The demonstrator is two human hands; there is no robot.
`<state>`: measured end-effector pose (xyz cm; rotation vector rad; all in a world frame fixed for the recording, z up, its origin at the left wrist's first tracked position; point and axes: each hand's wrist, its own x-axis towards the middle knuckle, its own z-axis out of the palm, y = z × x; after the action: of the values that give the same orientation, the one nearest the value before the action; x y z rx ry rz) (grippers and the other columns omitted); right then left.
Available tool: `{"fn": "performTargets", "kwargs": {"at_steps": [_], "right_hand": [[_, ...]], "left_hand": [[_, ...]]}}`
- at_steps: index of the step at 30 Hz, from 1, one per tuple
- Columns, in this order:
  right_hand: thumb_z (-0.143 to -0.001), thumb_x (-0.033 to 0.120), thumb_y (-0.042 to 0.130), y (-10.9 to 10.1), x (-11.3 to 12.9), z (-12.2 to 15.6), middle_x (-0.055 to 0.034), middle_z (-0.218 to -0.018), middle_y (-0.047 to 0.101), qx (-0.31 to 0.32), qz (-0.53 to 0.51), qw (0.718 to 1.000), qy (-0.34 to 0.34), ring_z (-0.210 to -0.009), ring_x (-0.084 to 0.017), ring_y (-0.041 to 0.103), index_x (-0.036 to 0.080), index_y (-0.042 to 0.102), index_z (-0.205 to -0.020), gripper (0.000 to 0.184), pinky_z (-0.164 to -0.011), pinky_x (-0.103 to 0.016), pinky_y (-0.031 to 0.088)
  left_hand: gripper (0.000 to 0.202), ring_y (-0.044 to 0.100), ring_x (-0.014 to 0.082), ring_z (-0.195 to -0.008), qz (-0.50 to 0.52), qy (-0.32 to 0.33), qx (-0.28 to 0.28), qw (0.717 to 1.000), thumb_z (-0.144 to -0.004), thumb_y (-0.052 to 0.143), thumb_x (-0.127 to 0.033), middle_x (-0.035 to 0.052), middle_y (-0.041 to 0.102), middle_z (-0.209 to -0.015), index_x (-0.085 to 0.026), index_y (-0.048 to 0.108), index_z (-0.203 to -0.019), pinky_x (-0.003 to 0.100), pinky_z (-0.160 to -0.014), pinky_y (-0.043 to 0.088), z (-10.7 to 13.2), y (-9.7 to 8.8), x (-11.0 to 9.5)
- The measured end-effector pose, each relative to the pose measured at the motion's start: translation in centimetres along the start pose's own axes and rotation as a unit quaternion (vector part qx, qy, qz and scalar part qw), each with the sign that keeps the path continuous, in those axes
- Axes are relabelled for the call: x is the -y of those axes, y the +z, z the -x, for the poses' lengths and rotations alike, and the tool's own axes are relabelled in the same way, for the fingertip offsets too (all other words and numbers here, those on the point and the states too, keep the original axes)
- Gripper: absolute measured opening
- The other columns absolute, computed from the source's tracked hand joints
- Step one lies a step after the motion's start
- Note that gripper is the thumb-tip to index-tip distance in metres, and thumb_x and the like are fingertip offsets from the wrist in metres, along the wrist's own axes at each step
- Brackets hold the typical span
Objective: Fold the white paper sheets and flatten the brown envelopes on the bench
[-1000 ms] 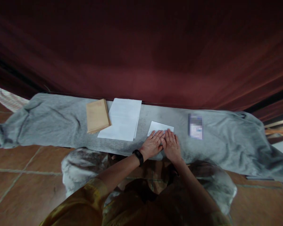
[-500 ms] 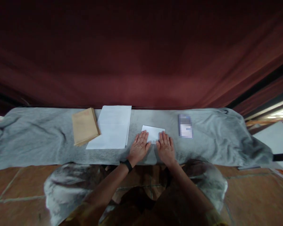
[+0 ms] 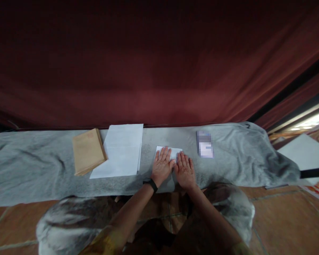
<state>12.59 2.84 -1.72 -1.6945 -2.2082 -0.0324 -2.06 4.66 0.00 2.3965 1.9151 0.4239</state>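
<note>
A small folded white paper [image 3: 173, 153] lies on the grey cloth [image 3: 42, 166] in front of me. My left hand [image 3: 162, 165], with a black band on the wrist, lies flat on the paper's left part, fingers stretched out. My right hand [image 3: 184, 169] lies flat beside it on the paper's right part, fingers together and extended. Both palms press down; most of the paper is hidden under them.
To the left lie a stack of white sheets [image 3: 119, 150] and a stack of brown envelopes [image 3: 87, 151]. A small blurred card [image 3: 205, 144] lies to the right. A dark red curtain [image 3: 159, 71] hangs behind. Tiled floor [image 3: 281, 219] lies below.
Both hands slid apart on the paper, then came together again, further up over it. The view has shifted so everything sits more to the left.
</note>
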Motion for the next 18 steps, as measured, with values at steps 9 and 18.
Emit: {"fn": "performTargets", "kwargs": {"at_steps": [9,18], "right_hand": [[-0.103,0.03,0.034,-0.9,-0.9,-0.2,-0.0124,-0.158,0.04,0.032,-0.007,0.999,-0.004,-0.145,-0.029,0.038,0.01,0.04,-0.153,0.054,-0.119,-0.048,0.026],[-0.104,0.035,0.033,-1.6,-0.3,-2.4,-0.0123,-0.158,0.04,0.077,-0.032,0.993,-0.081,-0.147,-0.026,0.035,0.013,0.041,-0.153,0.054,-0.119,-0.046,0.029]], "left_hand": [[0.064,0.026,0.028,-0.152,-0.025,-0.072,-0.014,0.997,-0.103,0.031,-0.045,0.0163,0.035,-0.161,-0.009,0.032,-0.155,0.051,-0.122,0.025,1.2,-0.5,2.9],[0.062,0.031,0.0286,-0.15,-0.015,-0.067,-0.051,0.996,-0.102,0.034,-0.043,0.0159,0.04,-0.158,-0.014,0.03,-0.157,0.054,-0.121,0.028,1.2,-0.1,2.7]]}}
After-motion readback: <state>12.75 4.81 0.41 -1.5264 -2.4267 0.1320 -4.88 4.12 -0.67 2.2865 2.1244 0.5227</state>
